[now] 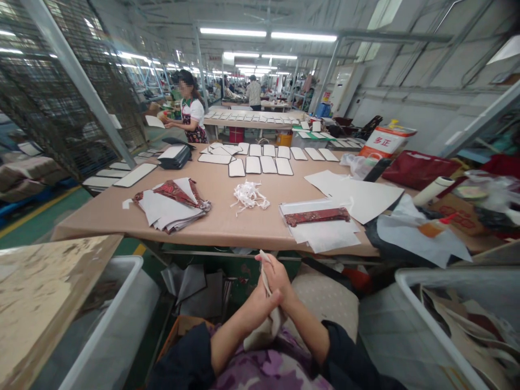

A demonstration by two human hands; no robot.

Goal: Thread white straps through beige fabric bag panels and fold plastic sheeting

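Above my lap, my left hand [257,304] and my right hand [279,279] are pressed together, closed around a beige cloth [263,333]. A thin pale edge of it sticks out between the fingertips, and its lower part hangs to my lap. The part between my palms is hidden. On the table in front of my hands lies a small heap of white strips [249,196]. Left of the heap is a fanned stack of grey sheets with red patterned fabric [173,205]. To the right, a folded red patterned piece [317,217] rests on white sheets.
The brown table [227,227] carries rows of white dark-edged panels [260,165] and a dark stack [175,156]. White bins stand left [136,262] and right [400,275] of me. A glue bottle [436,226] lies on the right. A co-worker [193,111] stands beyond, holding a panel.
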